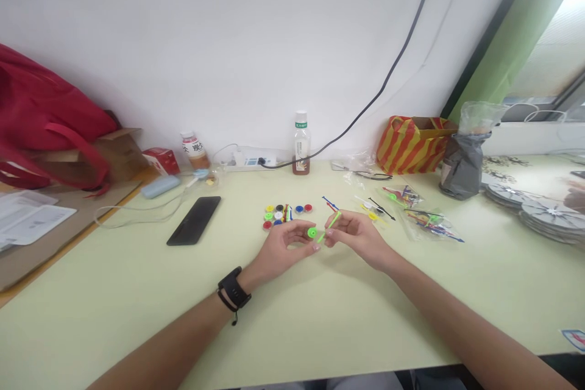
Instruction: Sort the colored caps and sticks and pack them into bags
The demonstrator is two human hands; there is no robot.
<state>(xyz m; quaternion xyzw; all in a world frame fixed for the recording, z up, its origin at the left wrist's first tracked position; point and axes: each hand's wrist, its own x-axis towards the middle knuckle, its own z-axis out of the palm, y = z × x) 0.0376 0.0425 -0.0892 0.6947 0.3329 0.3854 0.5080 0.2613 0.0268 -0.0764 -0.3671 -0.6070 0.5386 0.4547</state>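
Between the fingertips of my left hand [286,242] is a small green plastic disc [312,233] with a hole in its middle. My right hand [354,236] pinches a thin green plastic stick [335,219], whose lower end comes close to the disc; whether they touch I cannot tell. Both hands hover over the table's middle. Just beyond the left hand lie several coloured round pieces [299,209], some in rows, with a few thin coloured pieces [287,213] beside them. Blue and red arrow-shaped sticks [331,204] lie behind the right hand.
A black phone [194,220] lies at left. By the wall stand a drink bottle [301,143], a second bottle [195,150] and a striped bag [412,145]. Clear packets of coloured parts [432,223] lie right, near stacked discs [555,216]. A cable [388,73] hangs down.
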